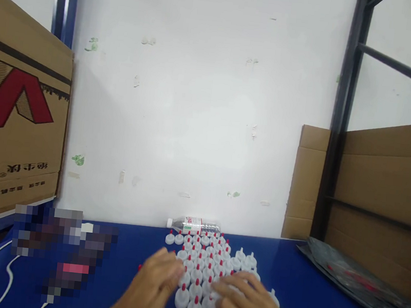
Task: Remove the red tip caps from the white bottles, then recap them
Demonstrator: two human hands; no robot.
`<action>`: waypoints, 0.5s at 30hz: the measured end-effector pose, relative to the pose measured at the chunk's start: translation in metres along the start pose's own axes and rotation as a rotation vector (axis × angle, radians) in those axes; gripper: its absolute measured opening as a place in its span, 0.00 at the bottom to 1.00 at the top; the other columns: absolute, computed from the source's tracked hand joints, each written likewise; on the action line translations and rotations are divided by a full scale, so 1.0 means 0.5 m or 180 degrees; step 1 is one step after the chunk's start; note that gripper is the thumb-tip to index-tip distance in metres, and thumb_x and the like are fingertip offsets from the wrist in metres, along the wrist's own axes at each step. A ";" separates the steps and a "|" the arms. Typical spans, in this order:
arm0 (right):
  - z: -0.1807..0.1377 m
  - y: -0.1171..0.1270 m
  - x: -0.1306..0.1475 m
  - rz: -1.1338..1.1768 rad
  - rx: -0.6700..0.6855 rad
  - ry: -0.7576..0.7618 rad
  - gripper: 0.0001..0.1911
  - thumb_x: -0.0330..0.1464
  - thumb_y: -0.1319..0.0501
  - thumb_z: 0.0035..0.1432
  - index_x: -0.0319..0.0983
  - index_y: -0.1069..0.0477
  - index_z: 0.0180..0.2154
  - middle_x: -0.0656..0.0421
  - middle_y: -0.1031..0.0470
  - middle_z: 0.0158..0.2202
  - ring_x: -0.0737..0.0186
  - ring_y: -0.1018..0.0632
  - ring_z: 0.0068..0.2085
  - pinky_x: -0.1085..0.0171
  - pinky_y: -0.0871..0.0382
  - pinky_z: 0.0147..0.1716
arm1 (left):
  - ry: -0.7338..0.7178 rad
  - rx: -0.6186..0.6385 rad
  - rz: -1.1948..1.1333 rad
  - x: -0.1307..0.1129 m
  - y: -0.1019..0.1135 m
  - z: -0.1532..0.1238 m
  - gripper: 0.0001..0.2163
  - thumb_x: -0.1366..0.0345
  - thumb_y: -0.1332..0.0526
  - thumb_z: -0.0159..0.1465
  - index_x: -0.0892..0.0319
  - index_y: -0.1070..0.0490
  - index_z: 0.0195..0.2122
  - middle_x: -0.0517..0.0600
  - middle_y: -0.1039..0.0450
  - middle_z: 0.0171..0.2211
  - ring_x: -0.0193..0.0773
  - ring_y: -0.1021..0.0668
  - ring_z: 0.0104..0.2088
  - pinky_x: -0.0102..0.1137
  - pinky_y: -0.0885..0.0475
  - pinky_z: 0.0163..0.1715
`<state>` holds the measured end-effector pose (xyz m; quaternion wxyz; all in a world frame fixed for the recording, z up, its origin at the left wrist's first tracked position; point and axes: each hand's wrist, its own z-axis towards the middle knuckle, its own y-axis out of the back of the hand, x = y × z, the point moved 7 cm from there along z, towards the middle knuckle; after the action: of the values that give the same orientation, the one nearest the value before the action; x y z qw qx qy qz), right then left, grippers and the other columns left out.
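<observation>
Several white bottle caps with red tips point(204, 261) stand packed together in rows on the blue table point(298, 281). My left hand point(155, 278) rests at the left edge of the cluster, fingers curled down among the caps. My right hand point(245, 300) lies over the caps on the right side, fingers bent and touching them. What either hand holds, if anything, is hidden under the fingers. A clear plastic water bottle point(194, 225) lies on its side against the wall behind the caps.
A big cardboard box point(14, 119) with a red mark stands at the left. Flat cardboard sheets point(386, 183) lean behind a dark metal rack post point(342, 114) on the right. Dark plastic bags point(357, 282) lie at right. White cables point(9, 275) trail at the lower left.
</observation>
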<state>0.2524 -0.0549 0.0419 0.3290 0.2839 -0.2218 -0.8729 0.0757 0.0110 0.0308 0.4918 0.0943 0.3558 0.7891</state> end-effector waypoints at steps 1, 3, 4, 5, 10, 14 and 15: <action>-0.018 0.006 -0.026 0.0040 0.0184 -0.0195 0.15 0.30 0.51 0.74 0.41 0.29 0.36 0.59 0.17 0.42 0.62 0.18 0.44 0.64 0.26 0.47 | 0.0430 -0.0080 0.0092 0.034 0.026 -0.001 0.20 0.59 0.59 0.77 0.55 0.39 0.28 0.43 0.33 0.25 0.35 0.30 0.27 0.36 0.34 0.46; -0.066 0.022 -0.087 0.0107 0.0359 -0.0778 0.11 0.37 0.46 0.72 0.43 0.27 0.40 0.59 0.17 0.41 0.61 0.17 0.44 0.66 0.24 0.44 | 0.0971 -0.0074 0.0366 0.092 0.069 -0.002 0.20 0.57 0.58 0.76 0.55 0.37 0.29 0.46 0.31 0.28 0.38 0.29 0.31 0.37 0.33 0.44; -0.094 0.028 -0.117 0.0060 0.0412 -0.1132 0.11 0.41 0.43 0.70 0.44 0.26 0.43 0.59 0.17 0.42 0.61 0.17 0.44 0.67 0.22 0.42 | 0.1091 0.0000 0.0557 0.114 0.083 0.000 0.20 0.56 0.57 0.76 0.55 0.36 0.29 0.47 0.30 0.28 0.40 0.29 0.32 0.37 0.33 0.42; -0.123 0.033 -0.140 -0.0016 0.0445 -0.1412 0.12 0.43 0.41 0.69 0.45 0.25 0.46 0.59 0.17 0.44 0.59 0.17 0.44 0.67 0.21 0.42 | 0.1138 0.0125 0.0757 0.130 0.090 0.002 0.20 0.56 0.56 0.75 0.55 0.36 0.28 0.47 0.30 0.28 0.42 0.29 0.32 0.38 0.33 0.42; -0.193 0.005 -0.152 0.0058 0.0820 -0.1579 0.16 0.43 0.41 0.68 0.47 0.24 0.53 0.60 0.18 0.50 0.56 0.18 0.50 0.62 0.22 0.51 | 0.1174 0.0709 0.1034 0.162 0.058 -0.001 0.18 0.58 0.54 0.74 0.56 0.34 0.29 0.49 0.29 0.29 0.44 0.28 0.34 0.38 0.34 0.39; -0.186 -0.002 -0.127 0.0131 0.0902 -0.1240 0.17 0.41 0.42 0.69 0.48 0.25 0.56 0.61 0.20 0.52 0.57 0.19 0.52 0.58 0.26 0.56 | 0.1075 0.0986 0.0830 0.161 0.016 -0.017 0.14 0.61 0.50 0.72 0.56 0.29 0.34 0.50 0.28 0.35 0.44 0.26 0.39 0.40 0.34 0.46; -0.185 0.003 -0.127 0.0071 0.0864 -0.1247 0.17 0.41 0.42 0.69 0.48 0.25 0.56 0.61 0.20 0.52 0.57 0.19 0.53 0.57 0.26 0.56 | 0.1059 0.1034 0.0777 0.162 0.009 -0.021 0.13 0.62 0.49 0.72 0.56 0.27 0.35 0.50 0.28 0.37 0.44 0.26 0.41 0.40 0.34 0.47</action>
<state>0.3521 -0.0303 -0.0037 0.2480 0.1482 -0.3999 -0.8698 0.0270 0.0730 0.0096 0.3061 0.0832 0.5398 0.7798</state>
